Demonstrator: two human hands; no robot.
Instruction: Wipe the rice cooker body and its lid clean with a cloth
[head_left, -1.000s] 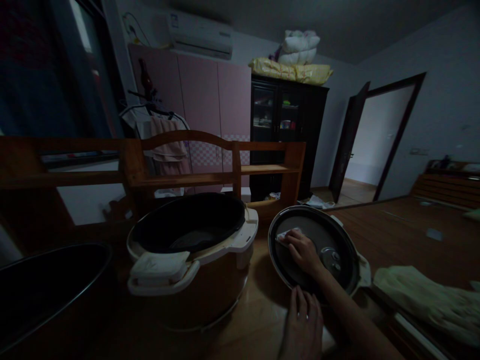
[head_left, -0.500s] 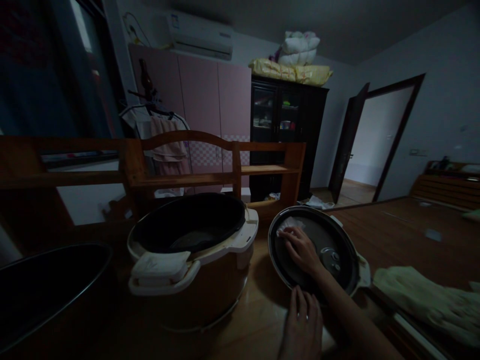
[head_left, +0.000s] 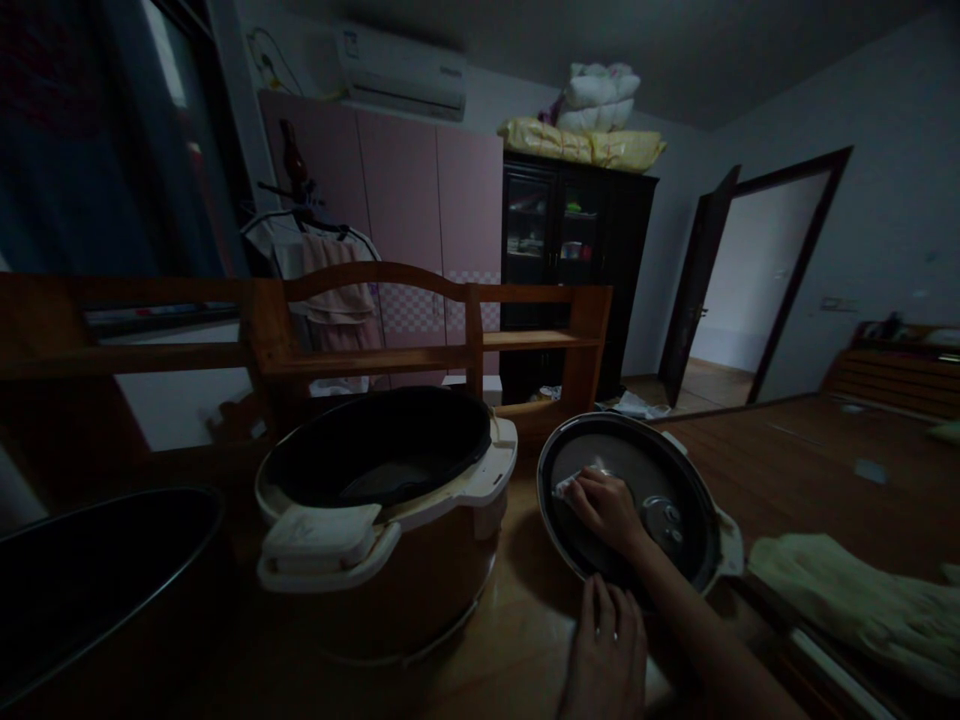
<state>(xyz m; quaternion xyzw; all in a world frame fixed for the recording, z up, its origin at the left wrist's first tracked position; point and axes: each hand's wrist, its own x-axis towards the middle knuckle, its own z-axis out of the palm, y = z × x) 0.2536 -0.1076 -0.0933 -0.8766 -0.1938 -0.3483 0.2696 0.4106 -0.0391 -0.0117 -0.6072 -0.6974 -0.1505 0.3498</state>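
Note:
A round rice cooker lid (head_left: pixel 600 545) leans with its metal inner face turned up toward me, its valve fittings showing on the right. My right hand (head_left: pixel 609 505) is closed on a crumpled white tissue (head_left: pixel 568 487) and presses it against the lid's inner face. By the lid's lower rim rests my left hand (head_left: pixel 609 640), fingers stretched out and rings on two of them; whether the fingertips touch the rim I cannot tell. To the left of both hands stands the rice cooker body (head_left: pixel 450 535), uncovered, with a dark interior.
A dark inner pot (head_left: pixel 150 560) stands at the lower left. Behind the cooker runs a wooden shelf rack (head_left: pixel 375 358). A pale green cloth (head_left: pixel 847 590) lies to the right, beside a wide brown wooden surface (head_left: pixel 795 470).
My right hand has drawn its fingers in around the tissue, bunching it smaller, and has shifted slightly across the lid. My left hand stays in place.

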